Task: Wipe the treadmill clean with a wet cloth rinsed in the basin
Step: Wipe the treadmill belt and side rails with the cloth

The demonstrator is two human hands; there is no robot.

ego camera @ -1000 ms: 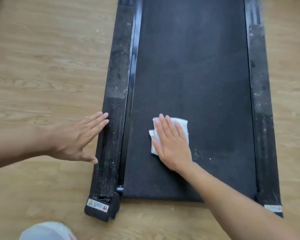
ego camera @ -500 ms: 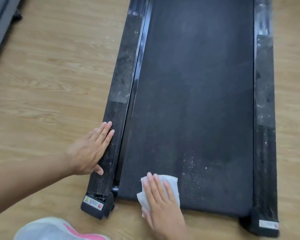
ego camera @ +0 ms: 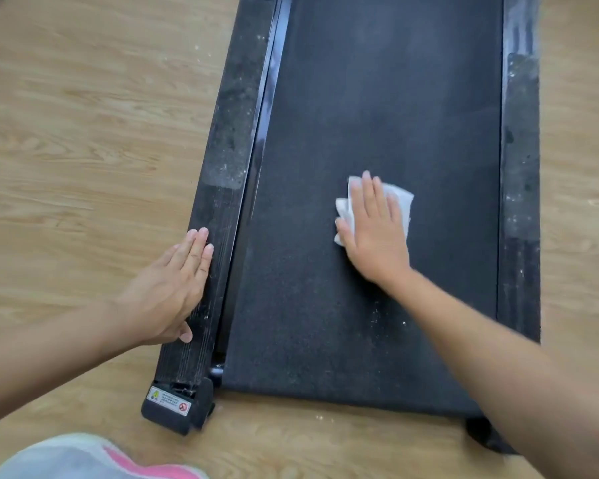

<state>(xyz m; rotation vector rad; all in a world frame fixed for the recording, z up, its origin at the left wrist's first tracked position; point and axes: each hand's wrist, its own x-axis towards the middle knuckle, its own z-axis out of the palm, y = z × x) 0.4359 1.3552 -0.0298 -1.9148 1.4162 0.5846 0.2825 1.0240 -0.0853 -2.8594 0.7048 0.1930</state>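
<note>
White cloth (ego camera: 401, 201), folded small, lies flat on the belt (ego camera: 377, 91) of the treadmill (ego camera: 308, 340), a little right of the frame's centre; the right hand (ego camera: 374, 233) covers most of it, palm down, fingers straight and slightly spread, pressing rather than gripping, which probably serves to spread the pressure over the whole pad and drag it along the rough black surface; only the cloth's upper right corner and left edge show past the fingers; below the hand, toward the lower middle of the frame, pale specks (ego camera: 377, 318) cling to the belt, so that patch likely still needs a pass; the left hand (ego camera: 173, 288) rests at centre left, released and flat, fingers together, along the outer edge of the left side rail (ego camera: 229, 150), apparently to brace the body while leaning forward over the machine; both that rail and the right side rail (ego camera: 519, 202) carry grey dust and white flecks and look unwiped; a warning sticker (ego camera: 168, 400) sits on the end cap at lower left; wooden floor (ego camera: 83, 133) surrounds the machine; a grey and pink shape (ego camera: 83, 458), too blurred to name, fills the bottom left corner; no basin is in view.
</note>
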